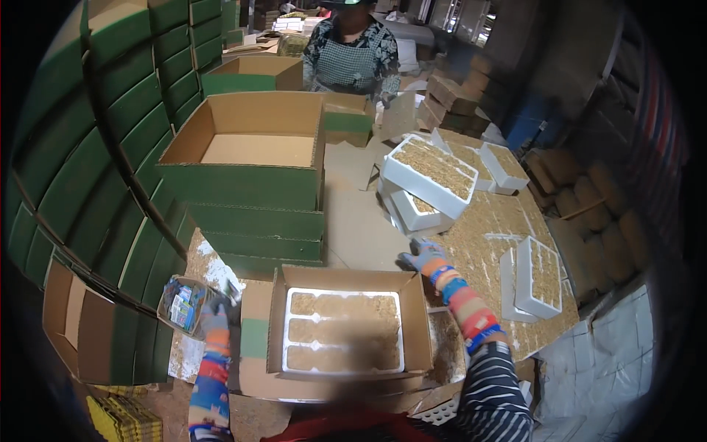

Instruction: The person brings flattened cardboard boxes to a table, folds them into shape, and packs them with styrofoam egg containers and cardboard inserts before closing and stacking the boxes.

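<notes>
In front of me stands an open cardboard box (352, 278), with a white foam tray (403, 331) inside it. Brown crumbly material fills the tray's sections. My left hand (215, 313), in a grey glove, is beside a small carton (171, 321) of blue packets (185, 303); its fingers are blurred, and whether they grip anything is unclear. Near the box's far right corner, my gloved right hand (425, 258) hovers with its fingers apart and nothing in them. Colourful striped sleeves cover both forearms.
Stacked green-sided cartons (250, 188) rise beyond the box, and more (96, 169) form a wall at left. Filled foam trays (431, 171) lie tilted at right, with another pair (537, 276) nearer. A person (353, 55) in a checked apron stands across the table.
</notes>
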`<state>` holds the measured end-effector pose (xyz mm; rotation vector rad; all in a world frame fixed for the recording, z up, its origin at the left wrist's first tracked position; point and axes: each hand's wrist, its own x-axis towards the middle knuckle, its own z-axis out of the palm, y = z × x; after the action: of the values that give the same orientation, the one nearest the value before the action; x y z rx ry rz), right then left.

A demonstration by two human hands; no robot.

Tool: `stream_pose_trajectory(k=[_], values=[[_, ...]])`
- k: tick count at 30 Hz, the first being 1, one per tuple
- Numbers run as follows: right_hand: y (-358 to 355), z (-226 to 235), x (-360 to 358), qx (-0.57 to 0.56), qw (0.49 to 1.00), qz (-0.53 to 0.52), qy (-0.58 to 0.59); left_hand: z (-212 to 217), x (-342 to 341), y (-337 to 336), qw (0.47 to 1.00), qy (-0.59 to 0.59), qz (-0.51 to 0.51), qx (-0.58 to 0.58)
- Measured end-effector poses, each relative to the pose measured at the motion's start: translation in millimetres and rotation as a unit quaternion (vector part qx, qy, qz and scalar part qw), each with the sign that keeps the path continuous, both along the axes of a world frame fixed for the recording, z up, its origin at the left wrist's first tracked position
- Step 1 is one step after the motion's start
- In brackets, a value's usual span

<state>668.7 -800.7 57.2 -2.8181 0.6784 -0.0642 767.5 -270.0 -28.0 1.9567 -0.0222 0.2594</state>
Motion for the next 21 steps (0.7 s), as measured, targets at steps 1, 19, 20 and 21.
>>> stream_pose_trajectory(k=[1,19,20,21], values=[[7.4,-10.6,16.7,0.010,1.000,0.012,0.001,26.2,-3.9,4.0,0.995,-0.075,0.013,-0.064],[156.0,170.4,-106.7,-0.164,0.891,0.257,-0.336,69.1,-72.9,-54.1,0.917,0.042,-0.350,-0.188],[168.8,160.6,-120.4,-0.176,0.889,0.348,-0.239,61.7,-71.4,-57.0,0.916,0.040,-0.341,-0.205],[181.4,140.6,-127.8,-0.168,0.885,0.413,-0.135,55.2,-70.6,-56.6,0.918,0.038,-0.328,-0.219]])
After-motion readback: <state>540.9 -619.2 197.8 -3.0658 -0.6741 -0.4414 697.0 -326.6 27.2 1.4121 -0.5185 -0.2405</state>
